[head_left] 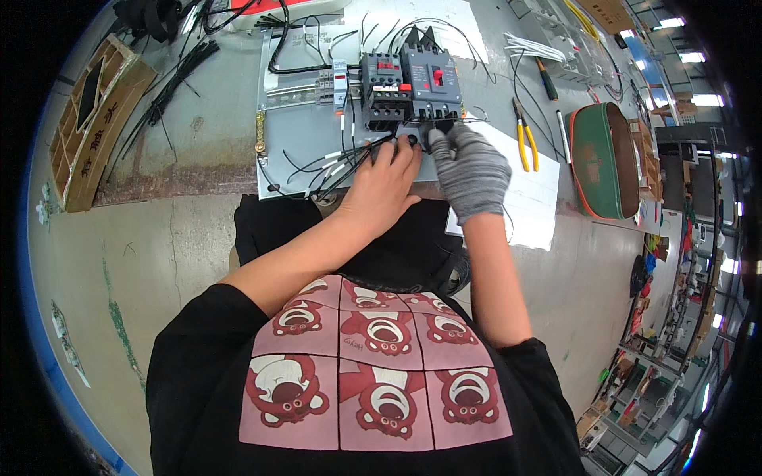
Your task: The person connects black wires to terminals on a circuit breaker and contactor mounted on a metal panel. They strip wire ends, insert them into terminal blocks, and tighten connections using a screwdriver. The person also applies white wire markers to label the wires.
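Observation:
A grey metal mounting plate [298, 131] lies on the bench in front of me. It carries a black contactor with a red button [384, 83], a moulded-case circuit breaker with a red toggle [435, 77] and a slim white-and-blue breaker [340, 83]. My bare left hand [379, 190] closes its fingers on a bundle of black wires [359, 155] with white sleeves, below the contactor. In a grey knit glove, my right hand [474, 168] is closed just under the circuit breaker. A thin dark strand passes its fingertips; what they pinch is hidden.
Yellow-handled pliers [526, 143] lie on paper sheets [528, 190] at the right, near a screwdriver [546, 79] and a green bin [597, 163]. Black cable ties [171, 95] and a wooden divided box [99, 119] are at the left. White strips [536, 47] lie at the back right.

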`<state>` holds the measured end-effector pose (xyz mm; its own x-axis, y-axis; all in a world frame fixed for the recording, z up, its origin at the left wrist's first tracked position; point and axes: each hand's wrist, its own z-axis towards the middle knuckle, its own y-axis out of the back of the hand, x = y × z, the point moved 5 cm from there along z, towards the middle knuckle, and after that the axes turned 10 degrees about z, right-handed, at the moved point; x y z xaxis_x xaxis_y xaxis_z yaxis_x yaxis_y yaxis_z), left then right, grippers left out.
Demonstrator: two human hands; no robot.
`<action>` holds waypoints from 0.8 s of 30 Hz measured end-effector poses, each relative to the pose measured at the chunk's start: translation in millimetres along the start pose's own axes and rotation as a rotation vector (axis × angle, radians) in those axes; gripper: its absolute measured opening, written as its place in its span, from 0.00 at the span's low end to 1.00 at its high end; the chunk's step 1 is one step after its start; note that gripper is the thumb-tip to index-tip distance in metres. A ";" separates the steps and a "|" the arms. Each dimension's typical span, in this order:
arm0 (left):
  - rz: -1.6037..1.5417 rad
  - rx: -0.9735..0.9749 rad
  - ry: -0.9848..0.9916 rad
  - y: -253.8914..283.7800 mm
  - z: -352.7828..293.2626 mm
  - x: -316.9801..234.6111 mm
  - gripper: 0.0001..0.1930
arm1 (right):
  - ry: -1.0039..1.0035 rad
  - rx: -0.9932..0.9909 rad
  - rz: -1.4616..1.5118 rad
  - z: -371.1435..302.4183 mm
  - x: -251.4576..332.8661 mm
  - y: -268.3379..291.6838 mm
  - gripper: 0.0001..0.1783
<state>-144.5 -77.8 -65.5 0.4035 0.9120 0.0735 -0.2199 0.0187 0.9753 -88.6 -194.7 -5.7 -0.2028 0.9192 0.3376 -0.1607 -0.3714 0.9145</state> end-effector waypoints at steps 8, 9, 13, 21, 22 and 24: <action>-0.006 -0.024 0.004 -1.6 -0.8 -0.2 0.38 | -0.068 0.200 -0.200 16.9 9.9 -19.3 0.16; -0.011 -0.030 0.006 -2.9 -1.2 -0.7 0.38 | -0.064 0.213 -0.196 18.3 10.8 -20.0 0.15; -0.028 -0.034 0.020 -4.4 -2.6 -0.3 0.37 | -0.050 0.114 -0.141 14.5 7.3 -24.1 0.14; -0.046 -0.015 0.026 -6.2 -3.4 -1.9 0.38 | 0.159 -0.041 -0.229 12.9 21.9 -4.7 0.14; -0.062 0.004 0.025 -6.4 -4.2 -3.1 0.38 | 0.073 0.007 -0.262 12.4 16.0 -19.5 0.14; -0.059 -0.004 0.017 -7.2 -4.2 -1.5 0.38 | 0.070 0.012 -0.229 14.0 6.5 -34.0 0.14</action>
<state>-147.2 -77.6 -73.4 0.4007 0.9161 0.0121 -0.1993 0.0743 0.9771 -70.9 -174.3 -31.5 -0.2289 0.9678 0.1048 -0.1984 -0.1518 0.9683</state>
